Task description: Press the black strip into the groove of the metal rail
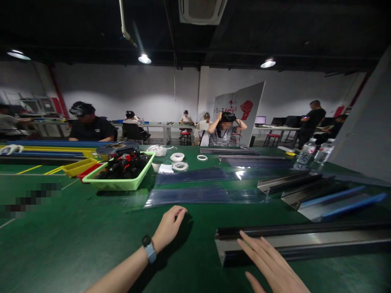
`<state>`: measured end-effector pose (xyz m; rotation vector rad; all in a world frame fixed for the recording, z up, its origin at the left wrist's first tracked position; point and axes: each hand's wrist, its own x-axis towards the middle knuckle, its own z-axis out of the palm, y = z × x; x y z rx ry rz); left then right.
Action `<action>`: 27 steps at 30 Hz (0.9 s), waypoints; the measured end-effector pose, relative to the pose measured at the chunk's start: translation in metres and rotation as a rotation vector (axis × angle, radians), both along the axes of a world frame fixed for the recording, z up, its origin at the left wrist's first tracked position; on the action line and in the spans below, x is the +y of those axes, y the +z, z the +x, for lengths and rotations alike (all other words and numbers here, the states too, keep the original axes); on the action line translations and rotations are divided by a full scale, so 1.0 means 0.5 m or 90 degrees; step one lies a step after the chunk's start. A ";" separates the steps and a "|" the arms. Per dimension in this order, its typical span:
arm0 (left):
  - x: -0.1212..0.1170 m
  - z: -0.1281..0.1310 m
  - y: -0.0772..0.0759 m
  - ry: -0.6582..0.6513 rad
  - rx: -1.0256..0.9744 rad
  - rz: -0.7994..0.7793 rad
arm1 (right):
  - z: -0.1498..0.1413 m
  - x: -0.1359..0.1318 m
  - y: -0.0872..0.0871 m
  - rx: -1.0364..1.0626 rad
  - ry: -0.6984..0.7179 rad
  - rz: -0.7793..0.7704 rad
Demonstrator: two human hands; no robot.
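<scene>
My left hand [169,224], with a watch [149,249] on its wrist, is over the green table [100,240]. Its fingers curl loosely inward and nothing shows in them. My right hand [269,260] is open, fingers spread, over the near end of a long metal channel with black edges [293,240]. Fingertips overlap the channel; whether they touch it I cannot tell. Ahead of my left hand lie clear plastic strips [195,195].
A green basket [114,185] of black and red items stands left, by a yellow tray [80,167]. White coils [179,166] lie mid-table. More channels [305,191] and water bottles [305,154] are at right. A person [224,132] across the table holds a headset.
</scene>
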<state>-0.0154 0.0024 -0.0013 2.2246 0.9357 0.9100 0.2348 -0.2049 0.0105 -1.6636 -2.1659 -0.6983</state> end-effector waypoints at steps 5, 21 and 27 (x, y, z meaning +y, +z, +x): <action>-0.028 -0.041 0.018 -0.022 0.021 -0.041 | -0.017 0.057 0.048 -0.007 0.012 -0.111; -0.061 -0.083 0.009 -0.110 -0.003 -0.048 | -0.080 0.163 0.011 0.033 0.049 -0.152; -0.052 -0.083 0.005 -0.142 -0.028 -0.123 | -0.062 0.169 -0.010 0.044 0.072 -0.113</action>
